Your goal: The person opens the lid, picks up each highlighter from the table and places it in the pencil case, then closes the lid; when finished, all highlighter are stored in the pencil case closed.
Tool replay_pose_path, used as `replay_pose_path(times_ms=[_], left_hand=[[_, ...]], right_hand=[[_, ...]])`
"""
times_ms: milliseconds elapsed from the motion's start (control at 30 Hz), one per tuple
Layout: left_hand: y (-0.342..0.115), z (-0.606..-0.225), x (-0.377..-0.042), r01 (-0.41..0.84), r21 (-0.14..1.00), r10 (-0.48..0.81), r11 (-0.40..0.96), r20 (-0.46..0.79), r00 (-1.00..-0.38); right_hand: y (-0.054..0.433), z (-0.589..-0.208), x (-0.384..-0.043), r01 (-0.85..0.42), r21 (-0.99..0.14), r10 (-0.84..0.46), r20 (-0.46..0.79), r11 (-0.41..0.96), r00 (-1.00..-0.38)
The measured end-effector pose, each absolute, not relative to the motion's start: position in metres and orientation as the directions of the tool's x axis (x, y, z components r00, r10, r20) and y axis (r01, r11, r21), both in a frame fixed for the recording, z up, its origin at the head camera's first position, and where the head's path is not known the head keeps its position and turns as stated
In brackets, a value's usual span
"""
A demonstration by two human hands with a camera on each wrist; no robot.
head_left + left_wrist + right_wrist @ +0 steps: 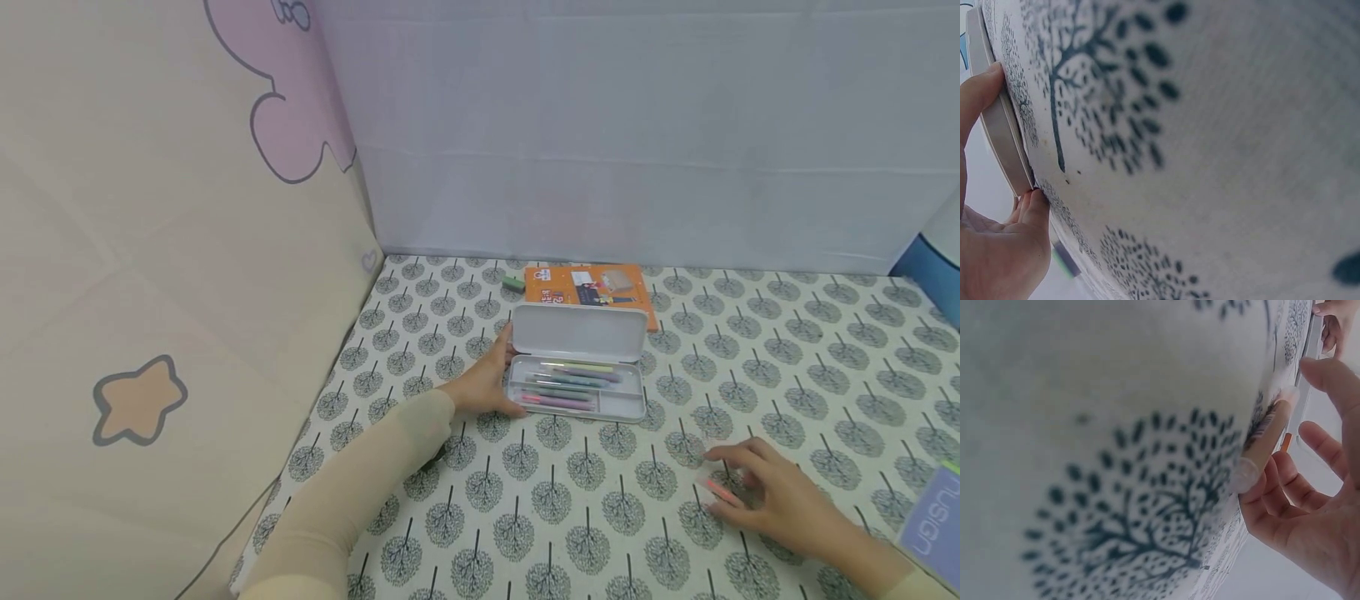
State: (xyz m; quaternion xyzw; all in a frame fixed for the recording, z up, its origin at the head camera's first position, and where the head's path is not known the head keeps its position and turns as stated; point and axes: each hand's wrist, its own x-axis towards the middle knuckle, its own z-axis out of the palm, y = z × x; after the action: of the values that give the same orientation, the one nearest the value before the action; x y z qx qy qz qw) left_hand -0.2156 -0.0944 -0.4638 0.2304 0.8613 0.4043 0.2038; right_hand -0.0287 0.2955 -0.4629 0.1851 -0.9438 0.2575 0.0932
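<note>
A white pencil case (621, 408) lies with its lid (577, 332) raised, several pastel pens (570, 381) in its long compartment. My left hand (483, 379) holds its left end, the thumb at the near corner and the fingers at the back. In the left wrist view, the thumb lies against the case's side (1005, 140). Out to the right, my right hand (780, 500) is spread around an orange pen (722, 490) low over the cloth. In the right wrist view, this pen (1267, 439) has clear ends; fingertips meet its lower end while the thumb stands apart.
Behind the case lies an orange booklet (637, 287), with a small green block (513, 284) at its left. A purple box (933, 525) stands at the right edge. The patterned cloth (551, 500) covers the table; a curtain (187, 275) hangs on the left.
</note>
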Motion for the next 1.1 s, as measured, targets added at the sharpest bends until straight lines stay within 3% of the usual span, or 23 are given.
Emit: replay_pose_path(times_ms=[567, 833, 1100], left_hand=[[-0.093, -0.464, -0.215, 0.219, 0.789, 0.542, 0.575, -0.166, -0.823], [-0.094, -0.464, -0.216, 0.235, 0.781, 0.549, 0.579, -0.160, -0.820], [-0.094, -0.467, -0.217, 0.240, 0.778, 0.550, 0.580, -0.156, -0.821]], right_hand=[[0.292, -0.465, -0.031, -0.500, -0.416, -0.362, 0.369, 0.760, -0.856], [0.267, -0.458, -0.054, -0.525, -0.441, -0.411, 0.334, 0.727, -0.849], [0.230, -0.444, -0.090, -0.607, -0.465, -0.501, 0.343, 0.645, -0.795]])
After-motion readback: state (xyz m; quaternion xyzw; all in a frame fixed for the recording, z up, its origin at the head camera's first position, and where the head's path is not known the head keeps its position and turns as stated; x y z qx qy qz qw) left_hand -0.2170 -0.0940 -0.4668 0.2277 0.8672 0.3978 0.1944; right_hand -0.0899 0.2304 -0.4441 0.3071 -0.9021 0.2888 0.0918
